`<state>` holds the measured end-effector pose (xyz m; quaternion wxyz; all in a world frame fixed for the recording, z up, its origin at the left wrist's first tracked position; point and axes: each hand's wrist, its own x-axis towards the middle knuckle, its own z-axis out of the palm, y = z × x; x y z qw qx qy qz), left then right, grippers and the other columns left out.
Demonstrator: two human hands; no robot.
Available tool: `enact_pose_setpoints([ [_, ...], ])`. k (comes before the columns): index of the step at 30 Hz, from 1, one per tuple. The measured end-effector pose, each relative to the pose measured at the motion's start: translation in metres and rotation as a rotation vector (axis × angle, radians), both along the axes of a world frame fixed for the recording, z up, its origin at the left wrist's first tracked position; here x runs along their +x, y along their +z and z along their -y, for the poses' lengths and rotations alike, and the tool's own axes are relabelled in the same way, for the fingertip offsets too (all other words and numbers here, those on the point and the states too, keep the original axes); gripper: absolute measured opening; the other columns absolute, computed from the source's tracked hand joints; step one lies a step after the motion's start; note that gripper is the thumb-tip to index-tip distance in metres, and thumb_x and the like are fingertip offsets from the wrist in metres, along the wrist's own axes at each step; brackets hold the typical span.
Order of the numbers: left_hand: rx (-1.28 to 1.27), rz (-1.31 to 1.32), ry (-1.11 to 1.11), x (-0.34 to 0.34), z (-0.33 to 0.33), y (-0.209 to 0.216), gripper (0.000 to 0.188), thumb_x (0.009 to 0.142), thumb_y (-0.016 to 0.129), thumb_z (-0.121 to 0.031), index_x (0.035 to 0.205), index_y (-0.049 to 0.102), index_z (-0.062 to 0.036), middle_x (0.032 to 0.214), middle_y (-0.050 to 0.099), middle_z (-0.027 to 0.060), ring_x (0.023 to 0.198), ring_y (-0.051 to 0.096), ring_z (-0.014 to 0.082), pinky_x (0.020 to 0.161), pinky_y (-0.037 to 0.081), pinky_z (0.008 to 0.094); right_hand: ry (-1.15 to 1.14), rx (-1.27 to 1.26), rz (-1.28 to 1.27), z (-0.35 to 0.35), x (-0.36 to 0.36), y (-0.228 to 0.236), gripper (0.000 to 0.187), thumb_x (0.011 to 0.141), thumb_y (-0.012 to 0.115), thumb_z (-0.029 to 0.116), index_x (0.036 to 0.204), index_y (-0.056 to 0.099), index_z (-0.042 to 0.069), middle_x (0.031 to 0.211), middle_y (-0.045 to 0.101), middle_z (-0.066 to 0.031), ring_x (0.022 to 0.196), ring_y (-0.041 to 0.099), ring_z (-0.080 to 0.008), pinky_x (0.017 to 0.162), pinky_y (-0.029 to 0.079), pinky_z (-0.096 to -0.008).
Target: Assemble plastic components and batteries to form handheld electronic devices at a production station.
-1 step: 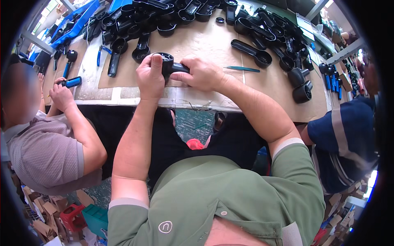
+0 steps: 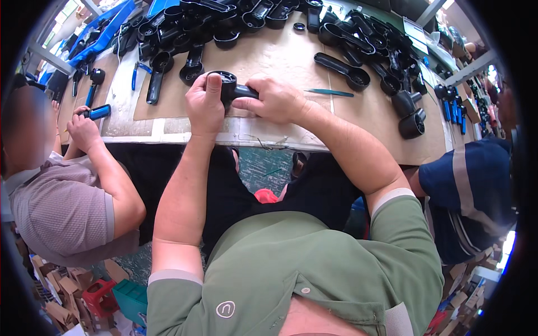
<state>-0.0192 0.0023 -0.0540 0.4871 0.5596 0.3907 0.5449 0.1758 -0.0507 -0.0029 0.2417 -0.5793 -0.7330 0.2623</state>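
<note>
Both my hands hold one black plastic part (image 2: 231, 88), a round cup head on a short handle, just above the near edge of the table. My left hand (image 2: 204, 105) wraps the cup end, thumb on its rim. The handle end is gripped by my right hand (image 2: 276, 101). The part hovers over a brown cardboard sheet (image 2: 269, 56) covering the table top. A thin teal tool (image 2: 330, 93) lies on the cardboard just right of my right hand.
Several similar black parts (image 2: 342, 64) are heaped along the table's far side and right end. At the left a seated person's hand (image 2: 83, 130) holds a blue piece (image 2: 100, 112). Another person in a navy shirt (image 2: 471, 185) sits at the right. Blue trays (image 2: 106, 28) stand far left.
</note>
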Motion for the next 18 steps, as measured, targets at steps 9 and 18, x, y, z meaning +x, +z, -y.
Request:
enact_pose_setpoints([
  [9, -0.083, -0.049, 0.034, 0.002, -0.001, 0.006, 0.065, 0.100, 0.073, -0.063, 0.106, 0.074, 0.0022, 0.089, 0.072, 0.0050, 0.080, 0.061, 0.0132, 0.073, 0.050, 0.0239, -0.050, 0.282, 0.289, 0.007, -0.004, 0.001, 0.045, 0.099, 0.073, 0.049, 0.094, 0.070, 0.005, 0.079, 0.073, -0.0119, 0.065, 0.068, -0.0332, 0.065, 0.057, -0.0436],
  [18, -0.366, 0.430, -0.312, -0.012, 0.007, 0.032, 0.058, 0.105, 0.071, -0.053, 0.123, 0.068, 0.0017, 0.098, 0.072, 0.0122, 0.083, 0.069, 0.0204, 0.077, 0.059, 0.0309, 0.062, 0.785, 0.449, -0.008, 0.016, -0.009, 0.043, 0.097, 0.077, 0.043, 0.119, 0.067, 0.008, 0.096, 0.070, -0.0082, 0.082, 0.069, -0.0297, 0.079, 0.059, -0.0404],
])
